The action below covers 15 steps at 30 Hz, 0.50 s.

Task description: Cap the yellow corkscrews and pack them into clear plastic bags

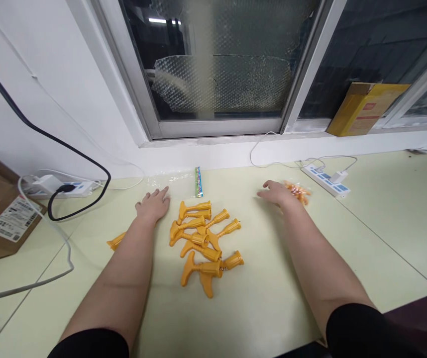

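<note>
My left hand (pixel 153 205) lies with its fingers spread on the tabletop, near a crumpled clear plastic film (pixel 168 179). A small blue-green packet (pixel 198 182) lies to its right. Part of another yellow piece (pixel 116 241) shows beside my left forearm, which hides the rest. My right hand (pixel 276 193) is held with fingers apart and nothing visible in them. Just right of it is a heap of small orange pieces (pixel 298 193), partly covered by the hand and wrist. Between my arms lies a loose pile of several yellow plastic T-shaped handles with ribbed sockets (pixel 210 268).
A cardboard box (pixel 4 214) stands at the left, near a white power strip (pixel 81 189) with a black cable (pixel 75 146). Another power strip (pixel 325 180) lies at the back right. A yellow carton (pixel 366 109) leans at the window. A grey cable (pixel 60 273) crosses the left side.
</note>
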{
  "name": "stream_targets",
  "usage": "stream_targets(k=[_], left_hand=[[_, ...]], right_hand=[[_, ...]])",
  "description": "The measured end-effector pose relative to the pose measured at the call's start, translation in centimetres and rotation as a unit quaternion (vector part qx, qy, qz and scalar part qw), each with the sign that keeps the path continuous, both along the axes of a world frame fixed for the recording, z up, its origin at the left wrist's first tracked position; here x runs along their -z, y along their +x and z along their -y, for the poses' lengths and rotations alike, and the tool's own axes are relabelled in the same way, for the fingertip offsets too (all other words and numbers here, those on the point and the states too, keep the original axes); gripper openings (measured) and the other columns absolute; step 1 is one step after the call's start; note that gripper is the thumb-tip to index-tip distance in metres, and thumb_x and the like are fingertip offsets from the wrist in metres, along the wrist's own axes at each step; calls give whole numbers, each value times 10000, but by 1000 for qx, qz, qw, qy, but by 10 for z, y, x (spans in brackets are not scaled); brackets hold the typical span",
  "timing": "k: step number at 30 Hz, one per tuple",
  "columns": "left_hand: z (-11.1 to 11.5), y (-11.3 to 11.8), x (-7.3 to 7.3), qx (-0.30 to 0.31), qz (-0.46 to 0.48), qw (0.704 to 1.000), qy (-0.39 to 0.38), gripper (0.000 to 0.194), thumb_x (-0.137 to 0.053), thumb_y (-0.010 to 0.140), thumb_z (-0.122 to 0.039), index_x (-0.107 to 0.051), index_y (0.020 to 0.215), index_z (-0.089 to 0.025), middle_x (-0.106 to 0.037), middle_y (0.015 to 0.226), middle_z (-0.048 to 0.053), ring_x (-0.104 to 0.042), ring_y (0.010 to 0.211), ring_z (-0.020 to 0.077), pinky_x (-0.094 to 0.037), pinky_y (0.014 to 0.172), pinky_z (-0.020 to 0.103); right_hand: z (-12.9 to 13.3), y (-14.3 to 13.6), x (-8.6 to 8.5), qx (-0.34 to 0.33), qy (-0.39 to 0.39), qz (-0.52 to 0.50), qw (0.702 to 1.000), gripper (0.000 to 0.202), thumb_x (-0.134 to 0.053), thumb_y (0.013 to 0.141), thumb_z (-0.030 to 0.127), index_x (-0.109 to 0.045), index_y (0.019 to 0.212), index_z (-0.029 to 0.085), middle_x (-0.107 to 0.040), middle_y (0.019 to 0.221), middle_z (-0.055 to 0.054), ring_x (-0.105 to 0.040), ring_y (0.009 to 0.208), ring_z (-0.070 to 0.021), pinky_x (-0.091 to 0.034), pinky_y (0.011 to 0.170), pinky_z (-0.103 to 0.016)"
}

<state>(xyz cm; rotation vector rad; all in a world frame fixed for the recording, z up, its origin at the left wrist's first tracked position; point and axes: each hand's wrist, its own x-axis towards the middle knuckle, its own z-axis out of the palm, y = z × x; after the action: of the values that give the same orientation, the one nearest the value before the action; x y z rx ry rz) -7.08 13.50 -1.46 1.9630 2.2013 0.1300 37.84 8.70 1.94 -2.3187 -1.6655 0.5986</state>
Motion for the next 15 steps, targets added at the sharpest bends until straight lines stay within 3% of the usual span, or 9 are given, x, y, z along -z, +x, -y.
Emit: stream_targets(k=[3,5,9,11,15], left_hand=[[1,-1,-3,-7,14,999,28,629,-288,1006,-516,-340,1616,-369,-273,1706,48,-170,1577,413,-106,1136,847],[2,0,-7,-3,19,999,46,606,-290,1013,-494,-388,1595,-359,-283,1702,60,-151,1580,418,-32,1110,882],[5,7,-19,22,25,996,80,562,-368,1004,-449,-466,1545,-334,-331,1683,79,-160,1577,423,-63,1103,888],[7,15,-27,53,38,993,98,548,-431,981,-439,-514,1506,-306,-428,1628,107,-254,1546,426,-164,1140,831],[18,41,-45,168,143,970,99,542,-506,940,-460,-596,1414,-215,-641,1390,133,-576,1312,326,-420,1150,508]], right_hand=[[3,-16,-6,-28,42,-32,998,572,-659,833,498,-602,1346,251,-587,1437,-132,-618,1242,-304,-495,993,-390],[4,-18,-10,-7,79,-16,997,546,-662,826,519,-617,1307,265,-559,1443,-127,-562,1305,-313,-473,1040,-415],[4,-12,-6,59,60,41,996,761,-703,767,612,-516,1442,314,-443,1527,-140,-376,1453,-393,-367,1133,-579],[5,-10,-1,51,23,40,998,896,-716,743,643,-437,1522,297,-399,1548,-167,-333,1473,-416,-372,1126,-585],[6,-15,5,-1,-6,47,999,966,-779,674,657,-487,1507,264,-389,1527,-181,-309,1464,-448,-399,1115,-535]])
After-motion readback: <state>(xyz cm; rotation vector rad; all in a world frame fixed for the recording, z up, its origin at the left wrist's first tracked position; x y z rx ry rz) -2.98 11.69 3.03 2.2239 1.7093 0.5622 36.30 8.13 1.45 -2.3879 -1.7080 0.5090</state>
